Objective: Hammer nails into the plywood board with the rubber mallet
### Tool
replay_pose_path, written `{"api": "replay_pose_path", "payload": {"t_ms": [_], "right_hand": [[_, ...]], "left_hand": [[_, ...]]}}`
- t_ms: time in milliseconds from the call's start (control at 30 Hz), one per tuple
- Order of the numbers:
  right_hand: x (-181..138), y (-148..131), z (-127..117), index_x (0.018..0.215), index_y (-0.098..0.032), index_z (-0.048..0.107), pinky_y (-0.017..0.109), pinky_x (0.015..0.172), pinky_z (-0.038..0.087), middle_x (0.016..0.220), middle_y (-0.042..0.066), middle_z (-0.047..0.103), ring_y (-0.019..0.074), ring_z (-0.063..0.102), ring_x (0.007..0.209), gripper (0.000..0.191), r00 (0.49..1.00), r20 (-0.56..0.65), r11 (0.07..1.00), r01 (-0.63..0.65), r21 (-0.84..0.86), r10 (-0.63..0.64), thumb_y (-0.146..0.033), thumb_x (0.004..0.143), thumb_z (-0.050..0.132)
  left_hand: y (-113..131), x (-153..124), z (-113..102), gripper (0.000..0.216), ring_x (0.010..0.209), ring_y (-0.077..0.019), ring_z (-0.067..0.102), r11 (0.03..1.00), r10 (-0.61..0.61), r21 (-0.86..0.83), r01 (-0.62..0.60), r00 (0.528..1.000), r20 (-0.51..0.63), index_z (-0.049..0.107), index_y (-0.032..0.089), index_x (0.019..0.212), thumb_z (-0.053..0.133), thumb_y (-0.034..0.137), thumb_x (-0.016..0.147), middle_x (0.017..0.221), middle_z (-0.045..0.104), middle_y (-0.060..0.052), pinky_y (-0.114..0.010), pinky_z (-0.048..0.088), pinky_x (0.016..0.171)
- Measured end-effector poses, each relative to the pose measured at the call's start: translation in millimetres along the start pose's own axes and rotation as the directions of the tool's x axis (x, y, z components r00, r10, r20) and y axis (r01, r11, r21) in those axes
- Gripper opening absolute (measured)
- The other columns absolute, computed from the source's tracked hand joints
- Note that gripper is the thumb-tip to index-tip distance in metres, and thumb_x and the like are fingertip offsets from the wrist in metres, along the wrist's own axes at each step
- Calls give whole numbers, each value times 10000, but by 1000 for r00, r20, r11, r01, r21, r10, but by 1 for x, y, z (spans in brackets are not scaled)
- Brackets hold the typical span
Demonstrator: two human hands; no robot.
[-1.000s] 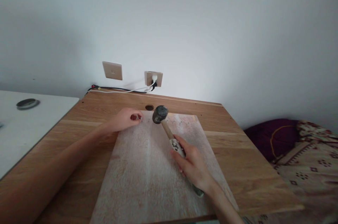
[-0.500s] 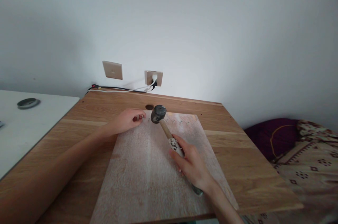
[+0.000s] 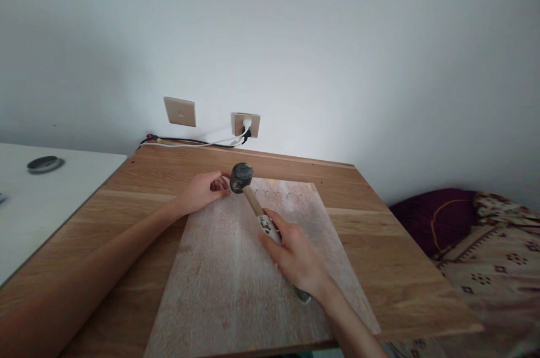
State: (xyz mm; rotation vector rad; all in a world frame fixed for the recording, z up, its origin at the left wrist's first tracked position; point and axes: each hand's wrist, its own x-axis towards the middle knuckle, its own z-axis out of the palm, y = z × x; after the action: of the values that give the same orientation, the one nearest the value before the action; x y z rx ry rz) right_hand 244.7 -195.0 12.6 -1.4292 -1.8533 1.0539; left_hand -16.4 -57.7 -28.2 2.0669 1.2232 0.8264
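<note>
My right hand [image 3: 297,251] is wrapped round the handle of a mallet [image 3: 252,200], which has a dark rounded head and a wooden shaft with worn white wrapping. The mallet head is by the fingertips of my left hand [image 3: 206,190], over the far left part of a pale, worn wooden board [image 3: 236,285]. Thumb and forefinger of that left hand are pinched at the board's far edge on what looks like a nail, mostly hidden behind the mallet head. Several thin bent nails [image 3: 288,195] stand in a row along the far end of the board.
The board lies on a wooden table [image 3: 379,257] against a white wall. Plugs and cables [image 3: 198,144] run from a wall socket [image 3: 239,122] along the back. A white surface [image 3: 50,212] with a round dark lid-like thing [image 3: 44,164] is at left; patterned bedding [image 3: 493,273] is at right.
My right hand and the mallet have moved left, bringing the mallet head to my left fingertips. My left hand has stayed nearly in place.
</note>
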Motion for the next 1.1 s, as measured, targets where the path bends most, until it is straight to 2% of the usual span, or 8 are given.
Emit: {"api": "replay_pose_path", "payload": {"t_ms": [233, 500, 600, 700, 833, 967, 1033, 1100], "right_hand": [[10, 0, 9, 1435, -176, 575, 259, 577, 472, 746, -3, 659, 162, 626, 642, 471, 1000, 20, 999, 19, -32, -19, -259, 972, 559], [12, -7, 5, 1336, -158, 627, 311, 739, 520, 897, 34, 714, 179, 668, 785, 383, 993, 44, 991, 111, -78, -108, -212, 963, 553], [4, -4, 6, 1434, -204, 560, 262, 568, 492, 791, -13, 668, 131, 603, 584, 469, 998, 61, 999, 9, 43, -12, -266, 970, 567], [-17, 4, 9, 1525, -215, 433, 216, 396, 412, 602, -86, 570, 110, 481, 405, 593, 987, 78, 920, -161, 358, 143, -386, 972, 566], [-54, 17, 13, 1199, -201, 540, 206, 315, 388, 527, -94, 541, 115, 465, 339, 455, 962, 51, 713, -233, 661, 267, -568, 933, 576], [-74, 31, 15, 1001, -260, 446, 193, 298, 368, 619, -97, 557, 93, 469, 328, 455, 926, -110, 650, -166, 741, 361, -657, 880, 631], [-75, 36, 17, 1012, -264, 440, 203, 331, 390, 635, -92, 556, 104, 503, 359, 465, 928, -145, 687, -143, 712, 343, -681, 890, 606], [-73, 36, 19, 1040, -258, 466, 223, 368, 402, 656, -78, 554, 119, 528, 402, 453, 946, -140, 773, -147, 617, 292, -689, 926, 550]], "left_hand": [[-6, 0, 0, 262, 715, -183, 667, 1000, 4, -5, -4, 1000, 20, 678, 181, 973, 668, 369, 792, 827, 735, -25, -285, 527, 700], [-2, 0, -1, 279, 709, -186, 651, 997, 12, 76, -13, 1000, 13, 685, 191, 1023, 640, 300, 769, 816, 719, -8, -273, 498, 678], [-4, 0, 0, 328, 707, -181, 646, 997, 11, 73, -13, 1000, 18, 682, 189, 1073, 634, 288, 764, 837, 725, -11, -275, 496, 678], [-4, -1, 0, 417, 693, -163, 637, 1000, 17, 21, -18, 998, 59, 655, 184, 1183, 650, 330, 793, 946, 749, -34, -278, 498, 672], [-2, -2, -1, 535, 700, -148, 627, 999, 42, 22, -44, 994, 97, 600, 196, 1304, 672, 395, 812, 1036, 748, -46, -284, 498, 700], [1, -1, 0, 542, 739, -163, 626, 991, 38, 127, -49, 996, 83, 610, 190, 1324, 650, 443, 846, 1019, 743, -53, -304, 490, 744], [6, -1, 2, 561, 763, -179, 634, 983, 20, 181, -33, 997, 71, 598, 182, 1353, 632, 454, 865, 1023, 738, -64, -319, 496, 765], [15, -5, 4, 563, 848, -212, 659, 969, -3, 248, -10, 998, 55, 578, 167, 1382, 609, 441, 891, 1073, 727, -94, -353, 514, 828]]}}
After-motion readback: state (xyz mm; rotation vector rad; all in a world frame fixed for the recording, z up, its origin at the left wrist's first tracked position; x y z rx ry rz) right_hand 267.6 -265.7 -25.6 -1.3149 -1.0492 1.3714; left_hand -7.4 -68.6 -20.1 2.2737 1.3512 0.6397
